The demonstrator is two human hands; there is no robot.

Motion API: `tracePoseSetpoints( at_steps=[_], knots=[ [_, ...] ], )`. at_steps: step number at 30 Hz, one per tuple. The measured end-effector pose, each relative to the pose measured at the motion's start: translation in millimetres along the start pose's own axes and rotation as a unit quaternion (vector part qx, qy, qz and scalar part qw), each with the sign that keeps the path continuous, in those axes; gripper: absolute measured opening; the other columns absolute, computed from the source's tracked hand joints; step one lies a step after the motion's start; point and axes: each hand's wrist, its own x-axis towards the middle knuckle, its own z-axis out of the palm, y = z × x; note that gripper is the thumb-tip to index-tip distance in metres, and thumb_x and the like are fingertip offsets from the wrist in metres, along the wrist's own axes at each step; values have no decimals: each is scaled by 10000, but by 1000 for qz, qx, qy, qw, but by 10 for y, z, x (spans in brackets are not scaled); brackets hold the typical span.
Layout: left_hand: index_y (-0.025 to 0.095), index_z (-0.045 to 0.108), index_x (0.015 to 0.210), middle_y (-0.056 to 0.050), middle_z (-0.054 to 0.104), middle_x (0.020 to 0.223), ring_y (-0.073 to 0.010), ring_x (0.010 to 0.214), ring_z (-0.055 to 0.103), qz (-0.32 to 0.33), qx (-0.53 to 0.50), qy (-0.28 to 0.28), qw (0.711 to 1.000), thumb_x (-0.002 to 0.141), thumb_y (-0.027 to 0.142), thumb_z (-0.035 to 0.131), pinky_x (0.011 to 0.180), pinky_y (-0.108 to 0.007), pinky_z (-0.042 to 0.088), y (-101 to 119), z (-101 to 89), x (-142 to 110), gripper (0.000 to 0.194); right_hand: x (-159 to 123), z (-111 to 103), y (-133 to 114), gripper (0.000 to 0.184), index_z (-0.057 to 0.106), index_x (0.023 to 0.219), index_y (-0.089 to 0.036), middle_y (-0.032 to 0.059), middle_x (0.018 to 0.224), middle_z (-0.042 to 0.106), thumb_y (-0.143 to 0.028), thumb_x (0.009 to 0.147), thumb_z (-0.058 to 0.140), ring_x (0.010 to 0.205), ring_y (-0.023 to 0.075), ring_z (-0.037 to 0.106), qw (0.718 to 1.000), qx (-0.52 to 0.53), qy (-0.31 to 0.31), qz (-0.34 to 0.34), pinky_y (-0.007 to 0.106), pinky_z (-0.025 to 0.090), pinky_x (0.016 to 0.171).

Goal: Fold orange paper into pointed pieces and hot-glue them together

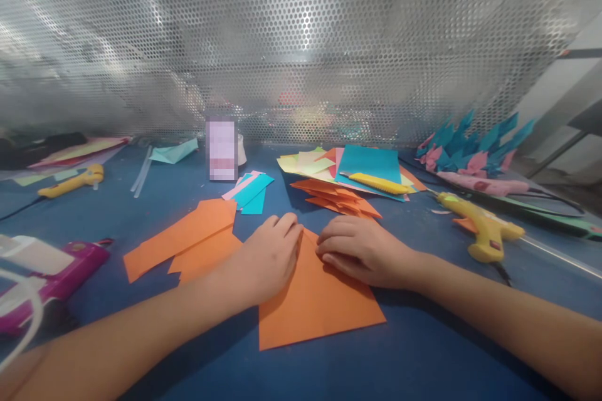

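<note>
1. The orange paper (320,307) lies flat on the blue table (329,379), in front of the person, under and between the two hands. Its narrow top is at the fingertips, and its wide edge is on the side of the person.
2. Its long axis goes roughly away from the body. The near edge is a little slanted, with its right corner farther away than its left corner.
3. The left hand (273,257) touches the left sloping side near the top. Its fingers are bent and close together. The right hand (360,250) is at the right sloping side, with fingers curled and also together. Both hands are near the top; the left fingers look slightly closer to it.
4. I cannot tell if the fingers pinch the paper or only press on it, because the thumbs are mostly hidden.
5. Beside the left forearm there are loose orange pieces (188,232). Just beyond the right hand is a pile of folded orange pieces (333,197), and behind it lies a yellow box cutter (376,183) on coloured sheets.
6. A yellow glue gun (486,229) rests beyond the right forearm, and a perforated metal panel (301,12) stands behind the table.
</note>
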Motion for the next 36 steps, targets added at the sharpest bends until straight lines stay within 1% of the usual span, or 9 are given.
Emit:
tracePoseSetpoints(
  at_steps=[5, 9, 14, 18, 23, 26, 29, 31, 36],
  knots=[
    [104, 508, 1105, -145, 522, 1057, -242, 874, 492, -2, 40, -12, 999, 913, 129, 328, 761, -392, 445, 3, -28, 15, 264, 3, -16, -21, 245, 655, 863, -136, 89, 835, 661, -187, 923, 423, 815, 178, 577, 1000, -6, 2, -18, 316, 470, 729],
    [98, 520, 1069, -137, 527, 1018, -246, 899, 494, -25, 13, -24, 999, 904, 126, 319, 789, -403, 456, 9, -46, 25, 261, -7, -22, -36, 249, 655, 854, -135, 98, 833, 655, -189, 921, 421, 811, 176, 587, 1000, -7, -3, -13, 309, 472, 715],
    [81, 396, 1274, -156, 496, 1104, -264, 1004, 476, -40, -23, 16, 999, 905, 143, 332, 858, -431, 445, -27, 21, -4, 380, -19, -19, -31, 234, 656, 866, -140, 95, 843, 656, -182, 914, 431, 813, 174, 594, 1000, -7, -4, -12, 304, 477, 711],
    [138, 500, 1174, -120, 509, 1025, -232, 881, 499, -32, -24, -9, 999, 915, 130, 322, 779, -398, 463, -26, 5, -4, 314, -27, -13, -18, 230, 656, 877, -139, 98, 856, 655, -178, 914, 433, 825, 173, 596, 1000, -7, -6, -9, 303, 478, 723],
    [114, 534, 1131, -127, 533, 1013, -244, 874, 505, -21, 13, -31, 999, 929, 142, 309, 781, -408, 460, 4, -53, 21, 304, -28, -19, -18, 233, 657, 880, -139, 98, 850, 655, -181, 916, 431, 823, 175, 601, 1000, -2, -4, -9, 300, 478, 720],
    [121, 501, 1200, -125, 537, 1076, -255, 951, 513, -42, -32, -27, 998, 955, 277, 360, 845, -424, 450, -25, -55, 2, 322, -20, -32, -37, 246, 649, 863, -135, 103, 861, 650, -179, 924, 415, 828, 177, 599, 1000, 0, -2, -5, 302, 478, 720],
    [149, 399, 1314, -126, 511, 1205, -277, 1086, 493, -68, -101, -29, 992, 864, 506, 519, 924, -427, 430, -67, -78, -18, 587, -10, -38, -54, 257, 631, 863, -136, 117, 930, 642, -175, 936, 389, 866, 181, 587, 1000, 1, -7, 3, 309, 474, 737],
    [177, 386, 1320, -112, 510, 1229, -271, 1113, 497, -83, -138, -38, 986, 796, 527, 594, 925, -401, 437, -86, -113, -18, 663, -6, -36, -59, 257, 617, 881, -143, 122, 985, 636, -177, 945, 371, 879, 182, 574, 1000, -2, -12, 10, 318, 471, 743],
    [195, 452, 1172, -66, 573, 1028, -175, 808, 580, -134, -189, -17, 973, 854, 285, 482, 716, -313, 485, -145, -185, -9, 332, -3, -27, -52, 264, 585, 878, -159, 108, 1066, 630, -191, 963, 337, 832, 181, 540, 999, -14, -32, 20, 340, 470, 735]
  ],
)
